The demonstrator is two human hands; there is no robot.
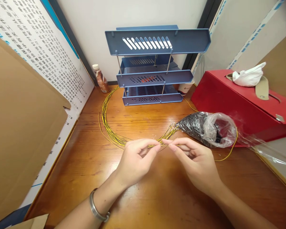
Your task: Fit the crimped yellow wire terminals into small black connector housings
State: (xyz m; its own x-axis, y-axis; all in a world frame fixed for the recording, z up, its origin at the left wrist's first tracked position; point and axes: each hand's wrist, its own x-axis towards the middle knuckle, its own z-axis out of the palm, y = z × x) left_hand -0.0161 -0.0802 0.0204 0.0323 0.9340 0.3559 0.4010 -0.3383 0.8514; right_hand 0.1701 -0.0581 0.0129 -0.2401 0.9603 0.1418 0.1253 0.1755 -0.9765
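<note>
My left hand (140, 156), with a metal bangle at the wrist, pinches a thin yellow wire between thumb and forefinger. Close to its right, my right hand (195, 159) pinches the wire too, and a short stretch shows between the fingertips. A large loop of yellow and black wires (107, 124) lies on the table behind both hands, its near part passing just beyond the fingertips. Behind my right hand lies a clear plastic bag (193, 125) with black contents, its mouth facing right. One yellow wire (231, 151) curves past the bag's mouth.
A blue three-tier rack (154, 78) stands at the back of the wooden table (143, 203). Left of it is a brown bottle (100, 79), right of it a paper cup (186, 88). A red box (233, 105) with white tissue (249, 75) stands on the right. Cardboard (21, 121) borders the left.
</note>
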